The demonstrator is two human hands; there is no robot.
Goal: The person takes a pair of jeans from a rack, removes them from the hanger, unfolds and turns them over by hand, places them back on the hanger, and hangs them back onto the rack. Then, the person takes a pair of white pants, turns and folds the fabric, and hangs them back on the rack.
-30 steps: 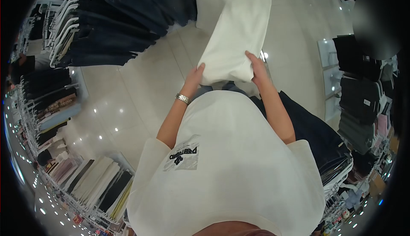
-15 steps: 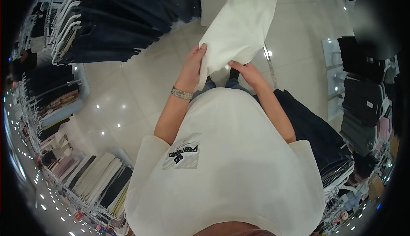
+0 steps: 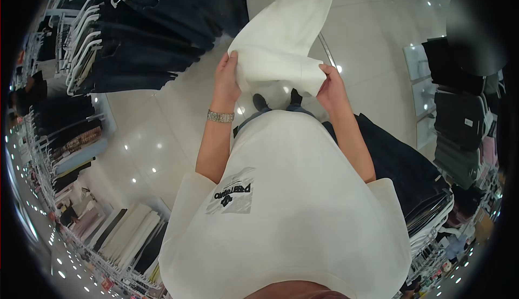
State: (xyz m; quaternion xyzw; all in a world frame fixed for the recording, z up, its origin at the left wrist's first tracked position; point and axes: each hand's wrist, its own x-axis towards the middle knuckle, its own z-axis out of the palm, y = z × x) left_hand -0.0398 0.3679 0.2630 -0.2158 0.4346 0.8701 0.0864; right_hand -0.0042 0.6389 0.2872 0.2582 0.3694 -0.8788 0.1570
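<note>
A pair of white trousers (image 3: 281,34) stretches away from me, its near leg end spread wide between my hands. My left hand (image 3: 227,77), with a metal watch on the wrist, pinches the left side of that end, thumb on top. At the opposite corner, my right hand (image 3: 331,87) is closed on the hem, fingers partly tucked beneath the cloth. The far part of the trousers runs out of the top of the view.
Dark jeans (image 3: 146,55) hang on white hangers at upper left. More dark trousers (image 3: 394,158) hang close by my right elbow. Folded clothes (image 3: 457,118) line the right side, and light and dark garments (image 3: 130,231) hang at lower left. Glossy tiled floor (image 3: 146,131) lies below.
My hands have moved apart, the left one leftward, the right one rightward and slightly up. The trouser leg end is now pulled wide, its near edge turned across between them.
</note>
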